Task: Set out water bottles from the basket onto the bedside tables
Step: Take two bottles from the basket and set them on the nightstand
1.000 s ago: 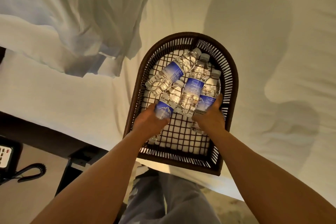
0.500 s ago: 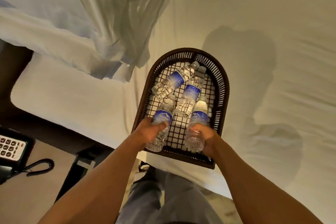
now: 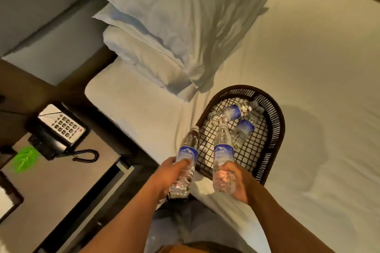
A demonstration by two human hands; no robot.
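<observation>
Both hands, left hand [image 3: 167, 176] and right hand [image 3: 239, 183], are each gripping a bottle; they should be standing them upright on the surface [image 3: 67, 187], clear of the phone [image 3: 59, 129].

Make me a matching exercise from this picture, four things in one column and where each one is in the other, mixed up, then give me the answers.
1. telephone
2. basket
3. pillows
4. bottle in the left hand

A. stacked at the head of the bed
B. gripped near its base, lifted clear of the basket
C. on the bedside table
D. on the sheet, two bottles lying in it

Pairs: 1-C, 2-D, 3-A, 4-B
</observation>
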